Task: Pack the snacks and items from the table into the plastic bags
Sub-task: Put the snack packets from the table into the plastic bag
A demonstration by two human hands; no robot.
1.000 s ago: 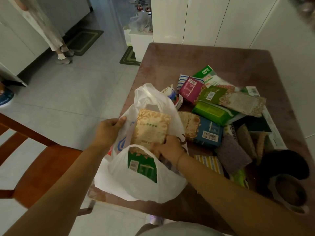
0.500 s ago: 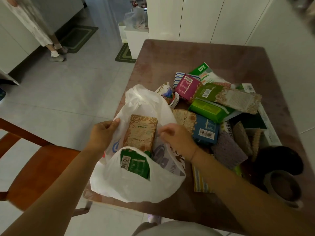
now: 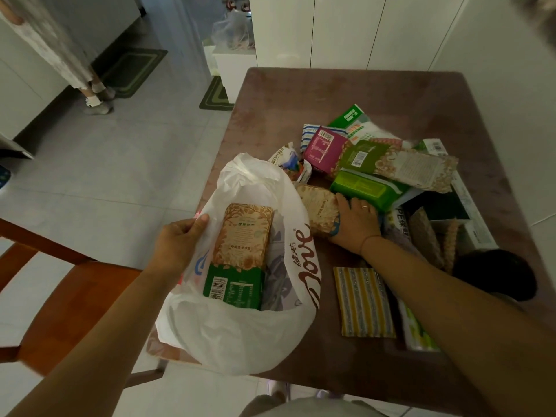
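Bag (image 3: 240,335) gapes at seven o'clock on the table (image 3: 331,94) — left hand (image 3: 180,245) pinches its rim. Right hand (image 3: 355,224) covers a pack (image 3: 317,206) at its two o'clock — gripping or resting, unclear.

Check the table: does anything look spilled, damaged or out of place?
Nothing spilled or torn. The white plastic bag bulges past the left edge of the table, where the left hand grips its rim; the unpacked packets lie in an overlapping heap.

You have a single view, from the wide-angle camera on your head, facing forward and steeply down onto the table (image 3: 301,94). It sits close above your left hand (image 3: 177,248) and right hand (image 3: 355,224), with floor (image 3: 120,182) at the left.
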